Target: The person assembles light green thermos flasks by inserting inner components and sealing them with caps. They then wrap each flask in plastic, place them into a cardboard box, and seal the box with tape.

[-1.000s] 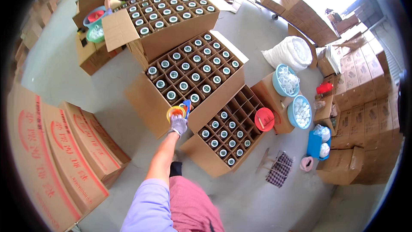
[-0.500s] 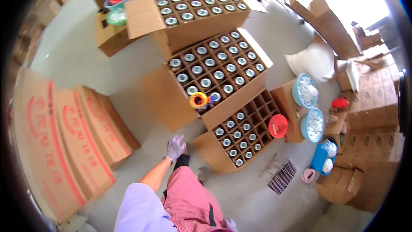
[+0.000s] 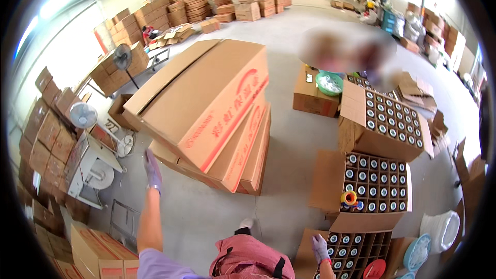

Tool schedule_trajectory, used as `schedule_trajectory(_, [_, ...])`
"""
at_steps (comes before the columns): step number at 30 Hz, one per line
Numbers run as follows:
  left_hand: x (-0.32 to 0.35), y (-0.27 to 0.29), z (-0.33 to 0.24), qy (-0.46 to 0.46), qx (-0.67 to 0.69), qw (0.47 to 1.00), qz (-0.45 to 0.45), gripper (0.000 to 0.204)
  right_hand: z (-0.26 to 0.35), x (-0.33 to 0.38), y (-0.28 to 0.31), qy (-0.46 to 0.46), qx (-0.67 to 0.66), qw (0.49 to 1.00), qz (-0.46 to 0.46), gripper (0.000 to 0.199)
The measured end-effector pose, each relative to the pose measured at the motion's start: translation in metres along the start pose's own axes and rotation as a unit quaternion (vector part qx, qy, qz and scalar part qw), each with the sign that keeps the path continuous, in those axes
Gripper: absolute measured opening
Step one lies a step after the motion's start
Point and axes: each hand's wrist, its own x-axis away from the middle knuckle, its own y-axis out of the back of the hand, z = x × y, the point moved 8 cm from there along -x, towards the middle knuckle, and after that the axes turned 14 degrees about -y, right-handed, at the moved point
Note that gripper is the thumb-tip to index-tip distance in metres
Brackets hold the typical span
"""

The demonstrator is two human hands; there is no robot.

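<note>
Holding out left hand (image 3: 153, 170), unclenched, just beside cartons (image 3: 222, 116) at its right. Holding right hand (image 3: 321, 249) just left of jars (image 3: 342, 252); cannot tell its grip.

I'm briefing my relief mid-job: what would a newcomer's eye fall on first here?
Probably the stack of big cartons just left of centre, skewed out of line, with the left hand by its lower left side. Next, the open boxes of jars down the right, and the bright yellow tape dispenser on the middle box.
</note>
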Motion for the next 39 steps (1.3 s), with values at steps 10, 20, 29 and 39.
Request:
schedule_trajectory(10, [-0.201,-0.097,-0.138,-0.281,-0.64,0.681,0.219,0.07,0.415,0.073,-0.125,0.392,0.061,0.917,0.036,0.026])
schedule_trajectory(20, [-0.408,-0.051,-0.212,-0.464,-0.803,0.372,0.051,0.044,0.762,0.207,-0.391,0.758,0.213,0.615,0.043,0.048])
schedule_trajectory(29, [-0.485,0.0,-0.119,-0.485,-0.783,0.355,0.164,0.06,0.846,0.275,-0.346,0.799,0.165,0.572,0.085,0.035])
schedule_trajectory(39, [-0.528,0.024,-0.084,-0.41,-0.819,0.386,0.107,0.067,0.691,0.26,-0.047,0.551,-0.077,0.828,-0.069,0.05])
